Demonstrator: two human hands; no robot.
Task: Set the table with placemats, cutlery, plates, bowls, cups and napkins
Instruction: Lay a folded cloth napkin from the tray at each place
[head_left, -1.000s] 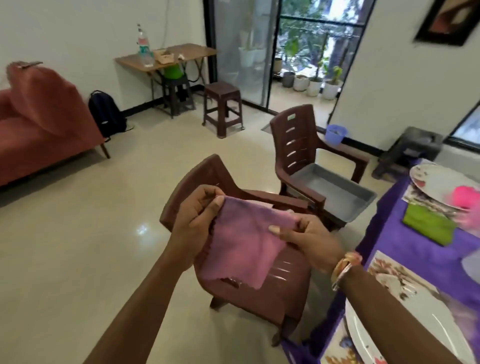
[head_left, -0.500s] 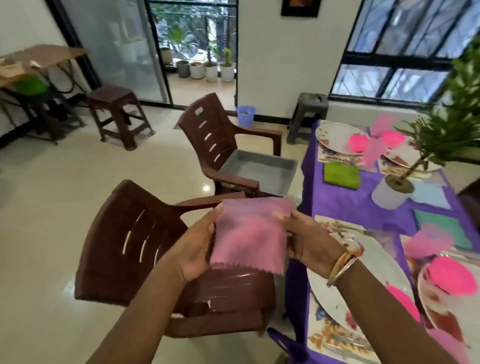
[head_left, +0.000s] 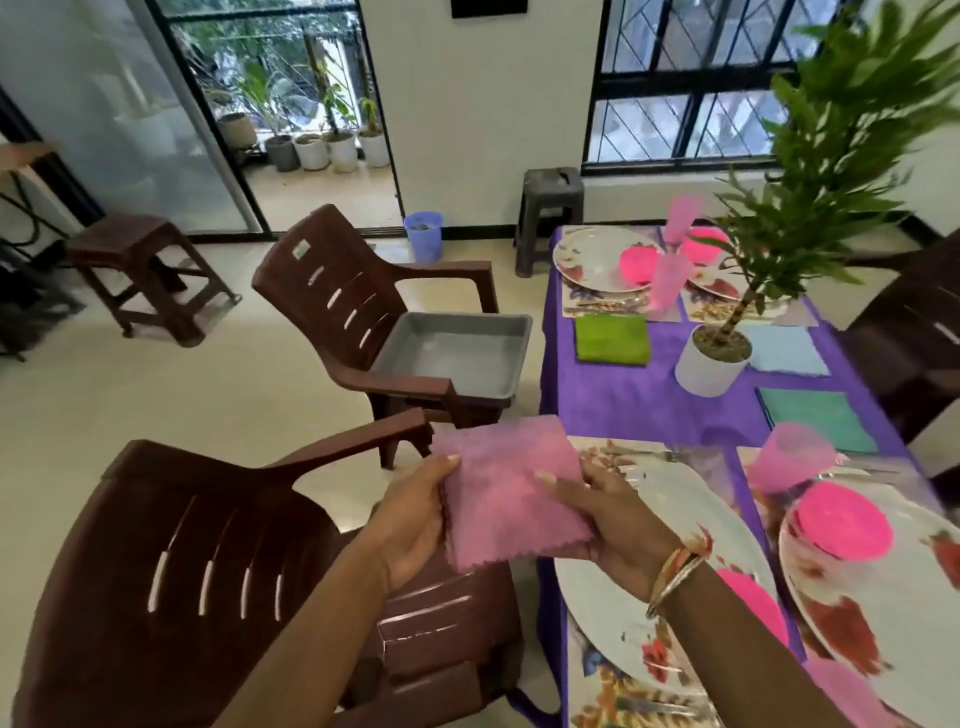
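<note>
- Two hands are gripping the pink napkin (head_left: 511, 499): my left hand (head_left: 415, 519) is pinching its left edge with the thumb on top, and my right hand (head_left: 618, 525) is clamping its right side, thumb lying across the top and fingers curling underneath.
- Over the last second the head camera has been swinging from the sofa side of the room round to the purple-clothed table (head_left: 623, 405). The napkin, hanging loose before, is now sitting folded into a tidy square.
- It is hovering at the table's near left corner, just beside the near plate (head_left: 675, 499) and over the arm of the brown chair (head_left: 208, 545), touching only my hands.
- I am judging that folding is finishing and placing is coming next. A green napkin (head_left: 612, 339), a light blue napkin (head_left: 787, 349) and a teal napkin (head_left: 815, 420) are already lying on the cloth, so this one is probably completing the set.
- My right forearm is covering part of a pink bowl on the near plate. The cutlery beyond that plate is blurring into its placemat, and the pink shape at bottom right is getting cut off, so I cannot tell what it is.
</note>
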